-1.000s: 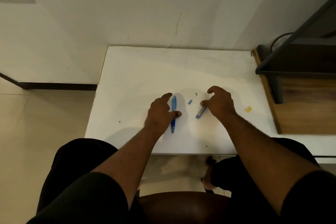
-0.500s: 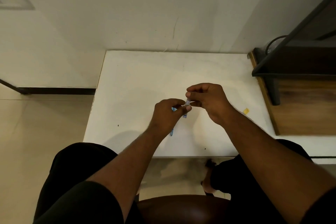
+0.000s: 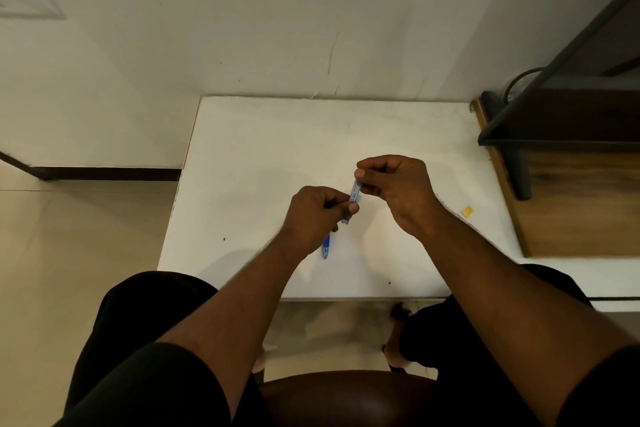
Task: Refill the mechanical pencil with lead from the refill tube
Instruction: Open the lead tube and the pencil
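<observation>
Above the middle of the white table [image 3: 263,149], both hands hold the lead refill tube [image 3: 354,191], a small pale tube with blue print, tilted nearly upright. My right hand [image 3: 394,187] pinches its upper end with fingertips. Thumb and forefinger of my left hand [image 3: 317,215] pinch its lower part; a blue end [image 3: 345,220] shows just below that thumb. The blue mechanical pencil [image 3: 326,247] lies on the table beneath my left hand, with only its near end showing. Neither hand touches it.
A small yellow scrap [image 3: 467,211] lies on the table to the right. A dark metal shelf frame [image 3: 519,163] stands on a wooden top [image 3: 581,204] at the right edge. The wall runs along the table's far side. My knees are under the near edge.
Both hands left the tabletop and met over the table. My right hand picked up the refill tube; my left hand came off the pencil and pinched the tube.
</observation>
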